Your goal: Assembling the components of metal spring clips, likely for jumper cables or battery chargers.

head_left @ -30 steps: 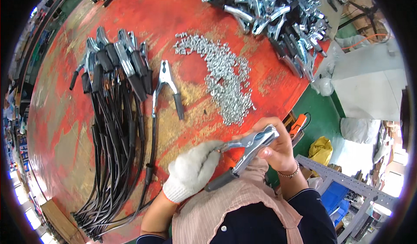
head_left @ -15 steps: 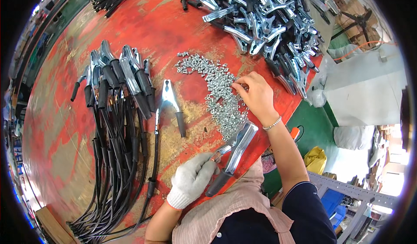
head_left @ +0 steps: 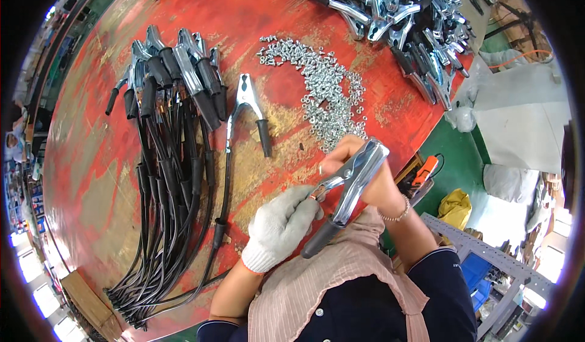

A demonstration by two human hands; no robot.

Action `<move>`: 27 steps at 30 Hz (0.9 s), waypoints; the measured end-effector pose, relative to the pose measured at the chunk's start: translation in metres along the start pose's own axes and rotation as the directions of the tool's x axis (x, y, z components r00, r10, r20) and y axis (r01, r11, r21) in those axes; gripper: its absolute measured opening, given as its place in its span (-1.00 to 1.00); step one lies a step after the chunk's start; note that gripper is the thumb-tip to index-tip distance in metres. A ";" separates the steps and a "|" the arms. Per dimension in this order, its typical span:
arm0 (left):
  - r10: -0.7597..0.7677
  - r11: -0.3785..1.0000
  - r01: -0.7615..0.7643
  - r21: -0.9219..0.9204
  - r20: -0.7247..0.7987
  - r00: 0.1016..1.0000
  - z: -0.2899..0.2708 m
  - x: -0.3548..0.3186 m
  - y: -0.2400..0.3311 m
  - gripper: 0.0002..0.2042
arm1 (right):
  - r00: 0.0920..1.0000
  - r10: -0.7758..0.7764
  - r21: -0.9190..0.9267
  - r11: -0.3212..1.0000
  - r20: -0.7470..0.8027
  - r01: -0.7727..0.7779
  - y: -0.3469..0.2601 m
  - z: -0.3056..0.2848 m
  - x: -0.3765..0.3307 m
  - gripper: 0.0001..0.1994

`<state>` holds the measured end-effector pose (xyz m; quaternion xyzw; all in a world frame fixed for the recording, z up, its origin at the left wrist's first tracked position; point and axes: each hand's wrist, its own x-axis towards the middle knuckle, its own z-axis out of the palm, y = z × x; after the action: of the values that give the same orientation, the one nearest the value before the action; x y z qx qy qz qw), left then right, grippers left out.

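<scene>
Wrapped in a white knit glove, my left hand [head_left: 277, 223] pinches a metal spring cable clamp [head_left: 359, 174] near its copper-coloured wire end. The clamp is shiny silver with a black handle sleeve and tilts up to the right. My bare right hand [head_left: 382, 193] is behind the clamp, fingers curled in toward its pivot. Whatever its fingertips hold is hidden. Beyond both hands spreads a heap of small silver nuts and screws [head_left: 329, 92]. To its left, a single clamp [head_left: 245, 98] on a black cable lies with jaws pointing away.
At left lies a bundle of black cables [head_left: 177, 183] with clamps on their far ends. A big pile of loose clamps [head_left: 396, 13] covers the far right of the worn red table [head_left: 207, 13]. An orange-handled tool [head_left: 426, 170] sits beyond the right edge.
My right hand has left the heap of small hardware and come back toward me, behind the clamp. My left hand still holds the clamp. The view has shifted, so the table things appear higher.
</scene>
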<state>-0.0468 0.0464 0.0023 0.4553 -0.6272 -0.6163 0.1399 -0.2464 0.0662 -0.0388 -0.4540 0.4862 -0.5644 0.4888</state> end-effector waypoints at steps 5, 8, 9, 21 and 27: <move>0.009 1.000 -0.009 0.016 0.010 1.000 0.001 -0.003 0.004 -0.79 | 0.985 0.160 0.188 0.967 0.071 -0.171 0.011 0.006 -0.024 -0.91; 0.034 0.998 -0.034 0.044 0.006 0.999 0.002 -0.004 0.005 -0.78 | 0.979 0.141 0.165 0.972 0.146 -0.165 0.011 0.001 -0.024 -0.83; 0.067 0.995 -0.067 0.073 0.002 0.998 0.003 -0.004 0.002 -0.77 | 0.978 0.120 0.169 0.974 0.170 -0.150 0.011 0.000 -0.025 -0.82; 0.261 0.918 -0.176 0.355 -0.209 0.942 0.020 0.004 -0.024 -0.65 | 0.957 -0.204 -0.763 0.645 -0.206 -0.027 -0.004 -0.054 -0.022 -0.89; -0.242 0.817 0.207 -0.539 0.006 0.970 0.007 0.011 -0.025 -0.69 | 0.957 -0.289 -0.875 0.464 -0.001 0.139 0.005 -0.059 -0.019 -0.90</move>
<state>-0.0476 0.0469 -0.0258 0.4881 -0.3675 -0.7640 0.2073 -0.3021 0.0910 -0.0513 -0.6514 0.6774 -0.3320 0.0812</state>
